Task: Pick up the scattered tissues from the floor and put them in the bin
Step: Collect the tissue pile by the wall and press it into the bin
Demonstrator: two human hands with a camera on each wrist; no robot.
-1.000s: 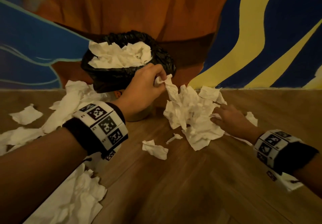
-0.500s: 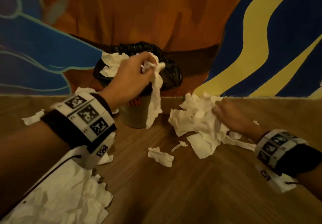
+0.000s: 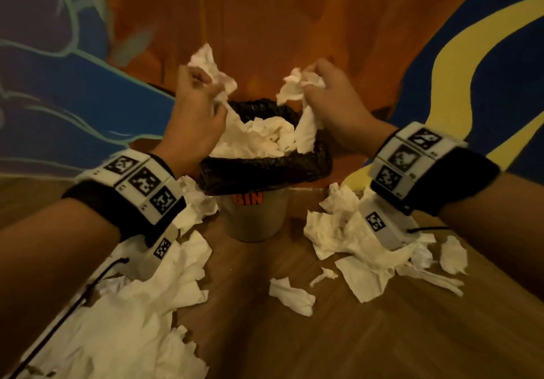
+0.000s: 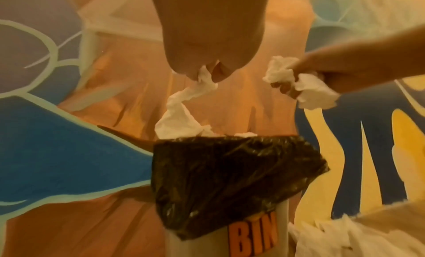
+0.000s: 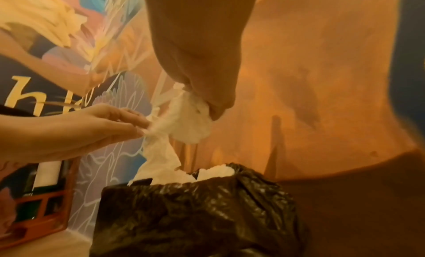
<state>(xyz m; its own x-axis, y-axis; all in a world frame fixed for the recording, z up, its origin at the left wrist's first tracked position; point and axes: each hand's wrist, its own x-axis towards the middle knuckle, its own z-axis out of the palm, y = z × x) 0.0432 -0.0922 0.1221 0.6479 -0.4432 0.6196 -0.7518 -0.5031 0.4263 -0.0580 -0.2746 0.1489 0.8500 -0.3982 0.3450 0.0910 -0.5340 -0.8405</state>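
Crumpled tissues (image 3: 123,328) litter the wood-grain floor (image 3: 265,334) left and right of the bin (image 3: 254,216) (black liner (image 3: 265,169), heaped full). Above its rim, the left hand (image 3: 191,113) pinches one tissue strip (image 4: 181,113); the right hand (image 3: 332,101) clutches a wad (image 3: 294,87). A painted wall (image 3: 279,25) stands close behind.

Right hand (image 5: 195,61) clutches crumpled tissue (image 5: 190,121) above bin (image 5: 195,215), black liner rumpled. Left hand (image 5: 96,130), at left, pinches a second tissue (image 5: 158,155) trailing into the heaped bin. Painted wall (image 5: 310,79) beyond.
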